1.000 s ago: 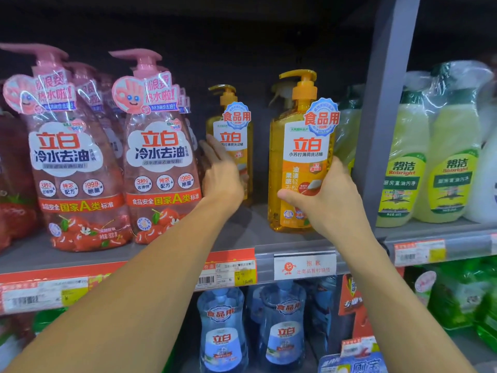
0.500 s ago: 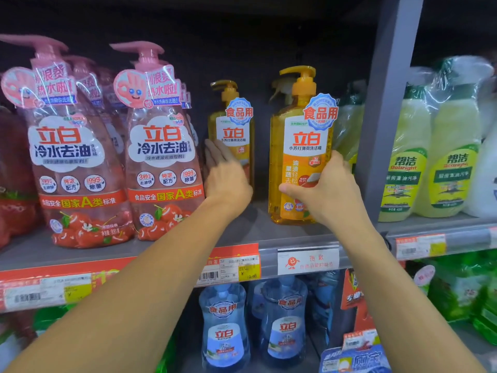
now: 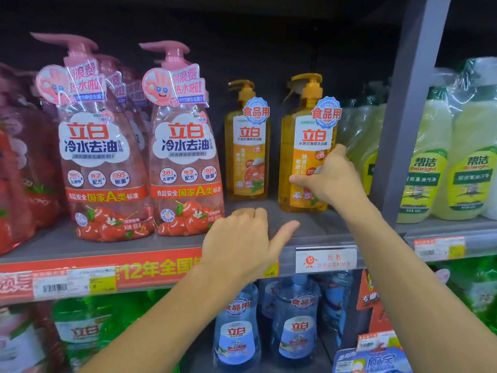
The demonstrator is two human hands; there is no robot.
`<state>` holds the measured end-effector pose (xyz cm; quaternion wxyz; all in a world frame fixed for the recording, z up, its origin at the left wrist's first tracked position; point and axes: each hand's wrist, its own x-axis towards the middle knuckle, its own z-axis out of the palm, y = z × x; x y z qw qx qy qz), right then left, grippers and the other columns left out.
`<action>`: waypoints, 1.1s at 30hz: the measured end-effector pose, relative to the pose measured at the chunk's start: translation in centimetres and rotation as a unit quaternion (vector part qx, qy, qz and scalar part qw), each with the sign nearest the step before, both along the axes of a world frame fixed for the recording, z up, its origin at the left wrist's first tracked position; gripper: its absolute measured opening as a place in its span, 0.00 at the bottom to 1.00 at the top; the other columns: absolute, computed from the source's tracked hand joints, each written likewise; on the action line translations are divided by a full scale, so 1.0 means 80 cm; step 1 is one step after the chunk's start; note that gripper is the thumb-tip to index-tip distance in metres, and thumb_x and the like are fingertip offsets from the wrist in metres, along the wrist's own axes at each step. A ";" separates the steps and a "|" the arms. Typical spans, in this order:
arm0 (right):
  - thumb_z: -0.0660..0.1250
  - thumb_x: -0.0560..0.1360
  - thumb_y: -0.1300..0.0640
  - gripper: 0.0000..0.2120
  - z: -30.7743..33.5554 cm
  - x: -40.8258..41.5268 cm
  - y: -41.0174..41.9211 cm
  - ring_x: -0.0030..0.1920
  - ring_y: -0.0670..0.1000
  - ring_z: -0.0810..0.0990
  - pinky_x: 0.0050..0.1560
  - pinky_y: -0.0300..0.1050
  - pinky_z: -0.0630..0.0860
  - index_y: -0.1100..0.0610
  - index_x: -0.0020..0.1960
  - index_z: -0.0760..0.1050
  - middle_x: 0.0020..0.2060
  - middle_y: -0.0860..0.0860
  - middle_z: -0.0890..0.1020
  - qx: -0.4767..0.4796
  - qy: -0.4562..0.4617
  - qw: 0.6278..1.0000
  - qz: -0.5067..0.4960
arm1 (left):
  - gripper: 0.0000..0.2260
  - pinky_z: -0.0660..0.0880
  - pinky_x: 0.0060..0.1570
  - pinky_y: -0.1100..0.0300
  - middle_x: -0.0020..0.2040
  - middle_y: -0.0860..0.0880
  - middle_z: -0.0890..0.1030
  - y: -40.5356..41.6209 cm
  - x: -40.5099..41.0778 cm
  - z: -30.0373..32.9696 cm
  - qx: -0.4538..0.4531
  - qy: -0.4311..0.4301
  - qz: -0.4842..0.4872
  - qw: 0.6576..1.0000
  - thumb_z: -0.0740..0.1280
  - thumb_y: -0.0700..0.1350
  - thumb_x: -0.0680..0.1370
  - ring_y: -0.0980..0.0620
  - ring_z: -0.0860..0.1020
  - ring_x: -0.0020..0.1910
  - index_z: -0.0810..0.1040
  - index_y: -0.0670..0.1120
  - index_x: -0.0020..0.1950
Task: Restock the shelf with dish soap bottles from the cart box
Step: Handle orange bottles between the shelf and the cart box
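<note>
Left hand [image 3: 242,243] has pulled back off the rear orange bottle [image 3: 247,146] and now sits low centre of frame, over the front lip of the shelf [image 3: 174,246]. Fingers curled under, thumb sticking out right, holding nothing. Right hand [image 3: 330,179] hasn't let go: grip is wrapped round the lower label of the front orange dish soap bottle [image 3: 309,146], thumb across the front, fingers round the right side.

Where things are:
- Front orange bottle stands upright on the shelf, right of centre, just left of the grey upright post [image 3: 411,117]. Base looks seated; label faces out.
- Rear orange bottle stands upright further back and to the left, apart from the front one, label out as well.
- Two pink pump bottles [image 3: 185,146] at left, nearer the shelf edge.
- Green spray bottles [image 3: 427,162] past the post at far right; blue bottles [image 3: 236,335] on the shelf below.
- Cart box not in view.

Read: low wrap on the body gives control for sliding and squaring the bottle without tipping it by the pump. Looks like final facing of this one, lining it up with the row. Bare shelf in front of the rear bottle suggests room for more stock. Likely next is release, then back to the box.
</note>
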<state>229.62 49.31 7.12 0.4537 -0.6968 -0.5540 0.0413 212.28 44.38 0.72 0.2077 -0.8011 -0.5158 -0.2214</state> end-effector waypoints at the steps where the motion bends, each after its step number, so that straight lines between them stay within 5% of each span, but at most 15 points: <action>1: 0.79 0.68 0.46 0.38 0.003 -0.001 0.004 0.62 0.58 0.77 0.56 0.53 0.75 0.58 0.67 0.61 0.63 0.55 0.75 -0.009 -0.003 1.000 -0.001 | 0.28 0.64 0.36 0.56 0.44 0.50 0.79 -0.002 -0.002 -0.002 0.003 0.011 -0.002 1.000 0.42 0.69 0.77 0.48 0.79 0.46 0.69 0.49 0.43; 9: 0.80 0.68 0.49 0.44 0.013 -0.013 0.050 0.67 0.61 0.73 0.63 0.56 0.73 0.60 0.73 0.58 0.68 0.58 0.73 -0.041 0.024 0.999 -0.010 | 0.33 0.61 0.31 0.57 0.38 0.51 0.78 0.006 -0.008 -0.016 0.053 0.011 -0.012 0.998 0.34 0.71 0.73 0.48 0.79 0.38 0.68 0.50 0.38; 19: 0.80 0.67 0.53 0.41 0.000 -0.008 0.092 0.66 0.58 0.75 0.65 0.57 0.74 0.56 0.71 0.59 0.66 0.55 0.75 -0.021 0.072 0.997 0.028 | 0.34 0.61 0.32 0.57 0.30 0.53 0.64 0.006 -0.006 -0.013 0.054 -0.015 0.017 0.998 0.41 0.73 0.72 0.50 0.68 0.34 0.74 0.49 0.39; 24: 0.81 0.66 0.54 0.39 -0.005 -0.007 0.102 0.66 0.57 0.75 0.65 0.56 0.73 0.57 0.69 0.62 0.64 0.55 0.75 -0.008 0.080 0.996 0.029 | 0.34 0.62 0.31 0.57 0.29 0.52 0.67 0.009 -0.004 -0.014 0.052 -0.021 0.027 0.998 0.42 0.74 0.73 0.48 0.71 0.33 0.74 0.49 0.36; 27: 0.79 0.69 0.54 0.38 -0.006 -0.005 0.097 0.66 0.58 0.75 0.65 0.53 0.72 0.59 0.71 0.62 0.65 0.56 0.75 -0.037 0.025 0.999 0.016 | 0.33 0.63 0.33 0.56 0.32 0.50 0.71 0.010 -0.005 -0.015 0.046 -0.013 0.033 0.998 0.43 0.74 0.74 0.46 0.76 0.36 0.73 0.48 0.36; 33: 0.60 0.80 0.55 0.18 -0.007 -0.003 0.034 0.62 0.62 0.76 0.54 0.47 0.72 0.61 0.67 0.72 0.59 0.58 0.76 -0.181 -0.211 0.960 0.032 | 0.34 0.65 0.35 0.56 0.38 0.45 0.80 0.013 -0.009 -0.017 0.035 -0.003 0.025 0.999 0.47 0.74 0.75 0.42 0.80 0.42 0.77 0.47 0.41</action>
